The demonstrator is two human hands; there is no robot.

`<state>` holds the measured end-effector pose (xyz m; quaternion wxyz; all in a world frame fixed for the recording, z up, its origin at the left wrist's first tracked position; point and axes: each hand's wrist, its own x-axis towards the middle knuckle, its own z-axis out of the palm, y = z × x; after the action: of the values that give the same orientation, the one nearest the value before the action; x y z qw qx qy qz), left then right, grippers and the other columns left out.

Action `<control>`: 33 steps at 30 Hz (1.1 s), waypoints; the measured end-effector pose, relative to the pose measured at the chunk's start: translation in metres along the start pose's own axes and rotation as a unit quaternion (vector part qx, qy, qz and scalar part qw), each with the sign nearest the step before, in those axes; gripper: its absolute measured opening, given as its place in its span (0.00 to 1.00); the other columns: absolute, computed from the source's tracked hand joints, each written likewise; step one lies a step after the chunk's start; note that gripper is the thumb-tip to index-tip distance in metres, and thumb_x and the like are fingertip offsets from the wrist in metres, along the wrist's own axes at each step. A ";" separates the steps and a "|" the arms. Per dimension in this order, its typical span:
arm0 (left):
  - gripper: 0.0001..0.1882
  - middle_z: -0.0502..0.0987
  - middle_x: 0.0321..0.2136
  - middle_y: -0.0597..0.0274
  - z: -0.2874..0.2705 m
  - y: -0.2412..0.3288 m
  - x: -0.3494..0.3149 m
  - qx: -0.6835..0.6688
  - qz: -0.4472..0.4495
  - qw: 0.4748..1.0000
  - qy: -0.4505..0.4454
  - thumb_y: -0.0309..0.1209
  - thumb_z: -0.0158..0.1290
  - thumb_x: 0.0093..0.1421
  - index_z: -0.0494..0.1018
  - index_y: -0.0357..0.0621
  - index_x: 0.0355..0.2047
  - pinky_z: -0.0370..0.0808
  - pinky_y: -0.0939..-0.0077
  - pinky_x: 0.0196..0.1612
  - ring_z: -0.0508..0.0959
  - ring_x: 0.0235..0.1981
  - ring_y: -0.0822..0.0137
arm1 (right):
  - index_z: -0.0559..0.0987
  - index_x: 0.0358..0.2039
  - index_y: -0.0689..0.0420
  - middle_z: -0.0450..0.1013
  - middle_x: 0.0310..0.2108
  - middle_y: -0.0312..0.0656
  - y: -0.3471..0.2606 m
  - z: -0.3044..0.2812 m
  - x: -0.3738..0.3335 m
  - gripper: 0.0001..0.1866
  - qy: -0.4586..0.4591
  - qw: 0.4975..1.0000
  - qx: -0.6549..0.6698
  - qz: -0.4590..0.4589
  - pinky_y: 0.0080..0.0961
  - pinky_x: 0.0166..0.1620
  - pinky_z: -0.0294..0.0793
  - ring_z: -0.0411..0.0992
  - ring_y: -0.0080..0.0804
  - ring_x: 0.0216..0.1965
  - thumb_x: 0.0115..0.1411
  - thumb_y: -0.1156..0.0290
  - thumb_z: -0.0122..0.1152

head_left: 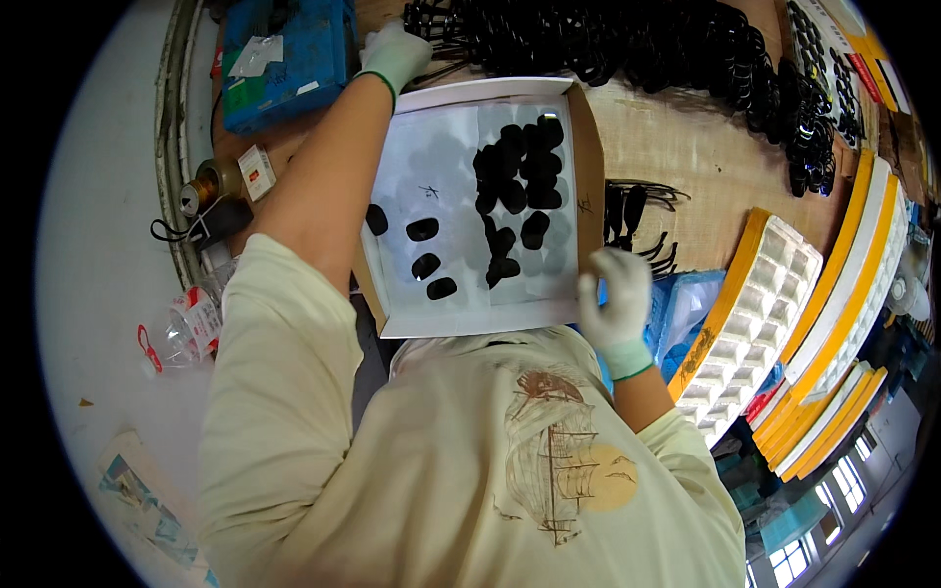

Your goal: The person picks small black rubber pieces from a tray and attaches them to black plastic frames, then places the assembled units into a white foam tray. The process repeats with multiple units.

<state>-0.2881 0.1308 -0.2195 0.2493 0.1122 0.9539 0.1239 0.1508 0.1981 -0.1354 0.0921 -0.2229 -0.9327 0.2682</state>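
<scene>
My left hand (pixel 395 55), in a white glove with a green cuff, reaches to the left end of a long pile of black glasses frames (pixel 549 37). Its fingertips are lost against the dark frames, so its grip cannot be made out. In front of me lies a shallow white cardboard box (pixel 461 318), holding many dark sunglass lenses (pixel 512 165) clustered on its right half and several loose ones (pixel 423 229) on its left. Beside the box's lower right edge is my gloved right hand (pixel 619 299), thumb and forefinger apart, with nothing visible between them.
Several black glasses frames (pixel 632 211) lie right of the box. White compartment trays with yellow edges (pixel 750 318) stand at the right. A blue case (pixel 289 69), tape rolls (pixel 211 183) and a small white carton (pixel 257 171) are at the left, above a clear plastic bottle (pixel 188 328).
</scene>
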 end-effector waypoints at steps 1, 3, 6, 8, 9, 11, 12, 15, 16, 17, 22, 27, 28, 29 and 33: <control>0.32 0.66 0.61 0.37 -0.001 -0.009 0.003 -0.035 0.007 0.999 -0.006 0.37 0.56 0.55 0.67 0.45 0.61 0.69 0.58 0.61 0.70 0.60 0.40 | 0.79 0.41 0.58 0.74 0.41 0.48 -0.011 0.006 -0.004 0.14 -0.034 0.999 -0.003 -0.036 0.46 0.50 0.68 0.71 0.50 0.45 0.54 0.69 0.63; 0.31 0.70 0.58 0.36 -0.018 -0.008 -0.005 -0.103 0.026 0.994 -0.016 0.37 0.57 0.55 0.68 0.43 0.59 0.72 0.58 0.58 0.73 0.56 0.38 | 0.80 0.37 0.56 0.75 0.40 0.43 -0.023 0.023 -0.014 0.11 -0.057 0.996 -0.012 -0.068 0.45 0.49 0.68 0.71 0.47 0.44 0.53 0.68 0.63; 0.32 0.79 0.38 0.43 -0.024 -0.001 -0.027 -0.336 -0.004 0.928 0.162 0.40 0.65 0.50 0.71 0.25 0.47 0.76 0.66 0.45 0.80 0.39 0.54 | 0.80 0.35 0.56 0.75 0.38 0.41 -0.022 0.030 -0.024 0.09 -0.103 0.992 -0.007 -0.077 0.43 0.49 0.68 0.71 0.44 0.44 0.55 0.66 0.62; 0.29 0.77 0.33 0.51 -0.035 0.000 -0.041 -0.471 -0.012 0.852 0.229 0.35 0.68 0.49 0.70 0.26 0.43 0.75 0.71 0.38 0.78 0.32 0.62 | 0.80 0.34 0.56 0.75 0.37 0.41 -0.020 0.031 -0.034 0.09 -0.138 0.987 -0.007 -0.084 0.43 0.48 0.68 0.72 0.43 0.42 0.56 0.65 0.61; 0.27 0.77 0.33 0.52 -0.042 0.001 -0.050 -0.521 0.006 0.825 0.218 0.34 0.68 0.50 0.70 0.27 0.43 0.75 0.71 0.37 0.78 0.31 0.62 | 0.80 0.35 0.56 0.75 0.37 0.42 -0.020 0.031 -0.038 0.09 -0.141 0.986 -0.009 -0.085 0.43 0.48 0.68 0.72 0.43 0.41 0.56 0.65 0.61; 0.23 0.77 0.34 0.52 -0.057 -0.004 -0.073 -0.614 0.039 0.763 0.196 0.31 0.67 0.52 0.71 0.29 0.41 0.74 0.71 0.35 0.77 0.29 0.64 | 0.80 0.36 0.56 0.75 0.36 0.42 -0.023 0.030 -0.046 0.10 -0.149 0.985 -0.012 -0.089 0.43 0.47 0.69 0.72 0.43 0.40 0.56 0.65 0.61; 0.18 0.77 0.35 0.57 -0.063 -0.007 -0.092 -0.587 0.104 0.777 0.200 0.33 0.63 0.57 0.72 0.32 0.41 0.72 0.73 0.36 0.75 0.30 0.67 | 0.80 0.37 0.56 0.75 0.36 0.43 -0.030 0.026 -0.044 0.11 -0.131 0.988 -0.018 -0.076 0.43 0.47 0.69 0.72 0.44 0.40 0.56 0.66 0.61; 0.19 0.77 0.40 0.59 -0.071 -0.009 -0.176 -0.550 0.199 0.770 0.256 0.35 0.56 0.64 0.69 0.33 0.48 0.73 0.74 0.43 0.76 0.39 0.69 | 0.78 0.42 0.56 0.74 0.38 0.44 -0.048 0.029 -0.034 0.14 -0.107 0.993 -0.026 -0.039 0.43 0.46 0.70 0.72 0.45 0.41 0.55 0.67 0.62; 0.16 0.77 0.38 0.60 -0.071 -0.015 -0.205 -0.539 0.202 0.781 0.242 0.34 0.52 0.66 0.69 0.33 0.47 0.71 0.77 0.42 0.74 0.37 0.72 | 0.78 0.44 0.56 0.74 0.39 0.45 -0.048 0.035 -0.026 0.16 -0.115 0.993 -0.021 -0.033 0.43 0.46 0.71 0.72 0.46 0.42 0.55 0.67 0.62; 0.13 0.76 0.37 0.61 -0.071 -0.023 -0.231 -0.527 0.208 0.792 0.228 0.32 0.49 0.69 0.69 0.34 0.45 0.70 0.79 0.41 0.71 0.35 0.74 | 0.77 0.46 0.56 0.74 0.41 0.46 -0.049 0.043 -0.017 0.17 -0.122 0.992 -0.014 -0.026 0.43 0.46 0.71 0.72 0.47 0.42 0.55 0.67 0.62; 0.15 0.78 0.38 0.56 -0.066 -0.095 -0.325 -0.472 0.235 0.848 0.052 0.31 0.42 0.71 0.64 0.31 0.52 0.72 0.77 0.40 0.74 0.37 0.73 | 0.75 0.54 0.51 0.70 0.50 0.50 -0.068 0.075 0.029 0.27 -0.230 0.970 -0.070 0.045 0.44 0.51 0.74 0.71 0.51 0.50 0.53 0.65 0.67; 0.18 0.79 0.39 0.50 -0.074 -0.155 -0.385 -0.475 0.200 0.849 -0.117 0.33 0.41 0.72 0.61 0.27 0.52 0.75 0.72 0.47 0.79 0.41 0.67 | 0.75 0.53 0.53 0.67 0.53 0.50 -0.070 0.080 0.037 0.28 -0.291 0.942 -0.156 0.069 0.42 0.53 0.75 0.71 0.50 0.53 0.52 0.64 0.70; 0.19 0.79 0.38 0.50 -0.081 -0.156 -0.387 -0.479 0.198 0.848 -0.107 0.34 0.41 0.72 0.61 0.27 0.53 0.75 0.72 0.48 0.79 0.41 0.67 | 0.76 0.49 0.56 0.67 0.52 0.50 -0.070 0.078 0.038 0.24 -0.285 0.943 -0.154 0.079 0.43 0.53 0.75 0.72 0.52 0.51 0.52 0.63 0.69; 0.19 0.79 0.38 0.49 -0.089 -0.153 -0.387 -0.483 0.198 0.847 -0.101 0.34 0.40 0.72 0.61 0.27 0.53 0.75 0.71 0.49 0.79 0.41 0.66 | 0.75 0.47 0.56 0.68 0.52 0.50 -0.068 0.076 0.036 0.23 -0.284 0.944 -0.151 0.077 0.44 0.52 0.75 0.73 0.52 0.50 0.52 0.63 0.69; 0.17 0.78 0.40 0.48 -0.098 -0.144 -0.385 -0.570 0.202 0.795 -0.054 0.33 0.38 0.74 0.60 0.29 0.53 0.76 0.68 0.50 0.80 0.41 0.64 | 0.75 0.37 0.60 0.72 0.42 0.51 -0.058 0.065 0.028 0.14 -0.274 0.954 -0.107 0.049 0.45 0.47 0.74 0.73 0.54 0.45 0.53 0.66 0.64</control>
<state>-0.0317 -0.1291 -0.0064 0.2883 0.1467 0.6514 0.6863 0.0860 0.1376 -0.1576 -0.2050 -0.1950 -0.9331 0.2221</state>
